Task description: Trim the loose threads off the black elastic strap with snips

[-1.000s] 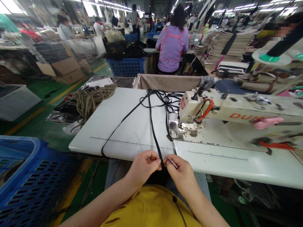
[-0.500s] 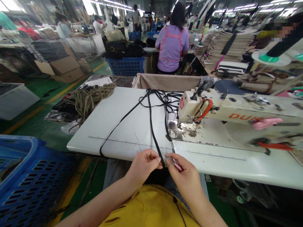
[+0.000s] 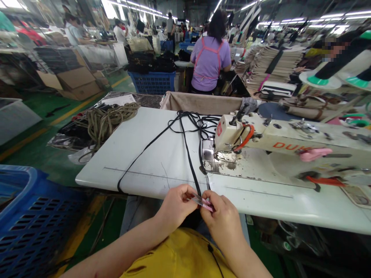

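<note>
My left hand pinches the near end of a black strap at the front edge of the white sewing table. My right hand is closed on small pink snips, whose tip meets the strap between my two hands. The strap runs away from me across the table to a tangle of black strap beside the head of the cream sewing machine. A second length loops off the table's left front edge.
A blue slotted crate stands at my lower left. Coiled olive rope lies on a low surface left of the table. A person in a purple top sits ahead with their back turned. Stacked goods fill the right.
My right hand has shifted left, bringing the pink snips against the strap by my left fingers. The view has moved slightly to the right.
</note>
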The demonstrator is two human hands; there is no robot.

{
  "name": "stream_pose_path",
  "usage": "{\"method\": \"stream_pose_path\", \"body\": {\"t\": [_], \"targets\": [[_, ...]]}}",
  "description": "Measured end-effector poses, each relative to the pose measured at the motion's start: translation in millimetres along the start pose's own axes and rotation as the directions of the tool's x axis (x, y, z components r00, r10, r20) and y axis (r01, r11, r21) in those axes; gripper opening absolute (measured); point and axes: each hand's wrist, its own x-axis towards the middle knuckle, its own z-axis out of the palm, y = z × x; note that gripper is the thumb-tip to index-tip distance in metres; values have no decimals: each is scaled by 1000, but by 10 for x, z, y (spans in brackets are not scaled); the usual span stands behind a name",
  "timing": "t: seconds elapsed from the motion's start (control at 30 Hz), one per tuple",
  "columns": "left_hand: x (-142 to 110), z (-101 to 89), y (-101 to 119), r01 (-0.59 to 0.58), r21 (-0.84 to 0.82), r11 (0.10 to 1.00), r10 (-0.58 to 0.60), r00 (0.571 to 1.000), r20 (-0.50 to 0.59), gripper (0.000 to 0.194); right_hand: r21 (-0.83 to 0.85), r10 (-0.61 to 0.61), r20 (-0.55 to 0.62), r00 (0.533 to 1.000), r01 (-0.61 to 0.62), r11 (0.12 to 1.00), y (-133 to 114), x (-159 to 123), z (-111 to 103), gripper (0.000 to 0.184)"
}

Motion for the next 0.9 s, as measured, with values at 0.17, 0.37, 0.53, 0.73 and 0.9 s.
{"method": "stream_pose_path", "body": {"t": [0.17,0.37,0.53,0.73,0.9], "targets": [[11,-9,31,70,-85,994,-79,992,-96,15,426,265,122,957,-291,857,-8,31,22,16],[-8,34,112,93,-265,960,-111,992,-55,21,605,300,202,932,-360,710,-37,68,24,22],[-32,65,109,96,-265,959,-73,993,95,31,624,263,210,942,-336,706,-39,66,69,21],[-19,31,-45,83,-204,975,-63,993,99,40,625,239,144,960,-275,730,-46,27,170,29],[74,-32,-88,123,-2,992,-123,989,-84,48,483,237,192,953,-301,822,13,-24,184,20]]}}
